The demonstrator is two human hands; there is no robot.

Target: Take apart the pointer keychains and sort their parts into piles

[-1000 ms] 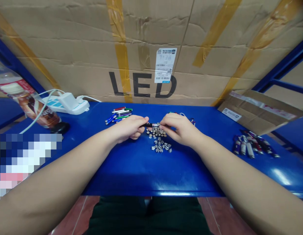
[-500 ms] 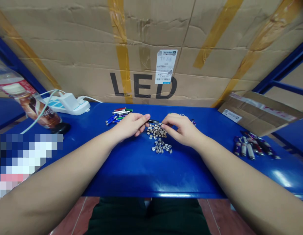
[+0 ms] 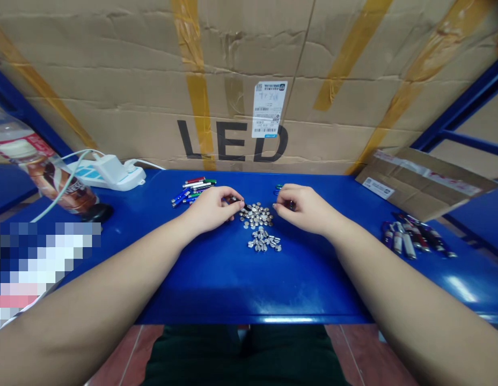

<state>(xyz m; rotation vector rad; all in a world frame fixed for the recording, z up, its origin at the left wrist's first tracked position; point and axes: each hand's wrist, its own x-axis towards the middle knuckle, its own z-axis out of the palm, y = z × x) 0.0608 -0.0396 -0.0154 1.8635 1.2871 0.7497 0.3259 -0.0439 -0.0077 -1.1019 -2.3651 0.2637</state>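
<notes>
My left hand (image 3: 217,208) is closed around a small black tube (image 3: 247,208), whose end pokes out between thumb and fingers. Right below that end lies a pile of small round silver discs (image 3: 257,215) that look like button cells. Closer to me is a smaller heap of shiny silver caps (image 3: 263,240). To the right of the discs, my right hand (image 3: 303,209) is low over the table with its fingers curled and pinched together. Whatever those fingertips hold is hidden. Green and blue clip-like pieces (image 3: 278,189) show just behind them.
Slim coloured metal tubes (image 3: 192,190) lie behind my left hand. More labelled tubes (image 3: 414,238) lie at right, before a small carton (image 3: 426,179). At left are a drink bottle (image 3: 58,177) and a white power strip (image 3: 112,172). A large LED carton (image 3: 241,64) walls the back.
My hands have moved apart. The black tube, earlier held between both, now stays in my left hand and tilts downward. My right hand has shifted right, away from the tube's silver end.
</notes>
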